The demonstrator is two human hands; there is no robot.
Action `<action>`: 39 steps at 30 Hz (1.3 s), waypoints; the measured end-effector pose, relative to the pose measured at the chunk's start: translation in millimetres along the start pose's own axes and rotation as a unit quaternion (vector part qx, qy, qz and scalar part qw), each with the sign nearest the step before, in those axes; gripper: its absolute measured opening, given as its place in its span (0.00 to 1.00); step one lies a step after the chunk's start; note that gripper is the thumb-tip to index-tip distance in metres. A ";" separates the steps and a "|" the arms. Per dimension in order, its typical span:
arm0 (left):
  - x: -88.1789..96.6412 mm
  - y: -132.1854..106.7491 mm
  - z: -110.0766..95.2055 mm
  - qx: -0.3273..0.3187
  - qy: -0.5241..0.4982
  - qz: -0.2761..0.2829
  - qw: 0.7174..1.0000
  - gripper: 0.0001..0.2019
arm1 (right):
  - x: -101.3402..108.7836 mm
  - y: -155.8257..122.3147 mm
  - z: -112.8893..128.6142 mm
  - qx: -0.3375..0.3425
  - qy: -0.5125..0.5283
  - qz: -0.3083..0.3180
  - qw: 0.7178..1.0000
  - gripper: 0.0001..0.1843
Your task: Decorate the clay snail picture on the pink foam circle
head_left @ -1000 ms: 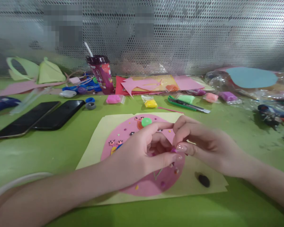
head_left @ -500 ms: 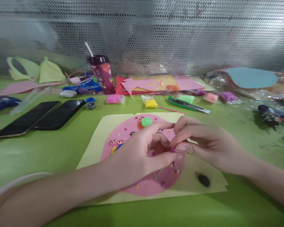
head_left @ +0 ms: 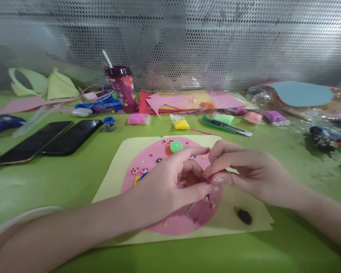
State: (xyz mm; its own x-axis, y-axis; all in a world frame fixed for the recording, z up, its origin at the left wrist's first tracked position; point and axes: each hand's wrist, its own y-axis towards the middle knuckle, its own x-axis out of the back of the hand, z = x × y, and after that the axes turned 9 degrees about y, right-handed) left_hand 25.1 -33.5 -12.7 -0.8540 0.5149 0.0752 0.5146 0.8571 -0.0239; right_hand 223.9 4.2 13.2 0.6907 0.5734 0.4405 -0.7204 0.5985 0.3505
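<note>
My left hand and my right hand meet above a pink paper circle. Between their fingertips is a small bit of purple clay, mostly covered by the fingers. The thumb and forefinger of my right hand pinch it, and my left thumb presses close by. The circle lies on a pale yellow sheet and carries small clay dots, little faces and a bright green cap. A black oval lump rests on the sheet's right part. My left hand and forearm hide part of the circle.
Two black phones lie at left. Behind the sheet are a purple cup with a straw, bagged pink clay, bagged yellow clay and a box cutter with its blade out. Pliers lie at right, before a perforated metal panel.
Both hands stay in nearly the same place, with only slight shifts of the fingers around the purple clay. Nothing else has visibly moved.
</note>
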 end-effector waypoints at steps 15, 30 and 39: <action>0.6 0.7 0.5 -0.007 0.017 -0.001 1.000 0.26 | 2.3 0.9 -1.3 -0.046 0.043 0.003 0.998 0.02; -0.2 0.0 -2.8 -0.017 0.042 -0.011 0.999 0.24 | 3.8 1.7 0.2 -0.080 0.065 0.004 0.995 0.02; -0.9 -0.2 -2.3 -0.023 0.044 -0.010 0.999 0.24 | 5.8 0.9 -1.1 -0.070 0.068 0.014 0.995 0.02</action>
State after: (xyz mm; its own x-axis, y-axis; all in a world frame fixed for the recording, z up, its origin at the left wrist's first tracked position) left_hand 25.9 -34.1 -10.5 -0.8551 0.4922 0.1626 0.5021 0.8645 0.0238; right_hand 227.3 8.7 15.1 0.6792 0.6562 0.3288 -0.7305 0.6478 0.2161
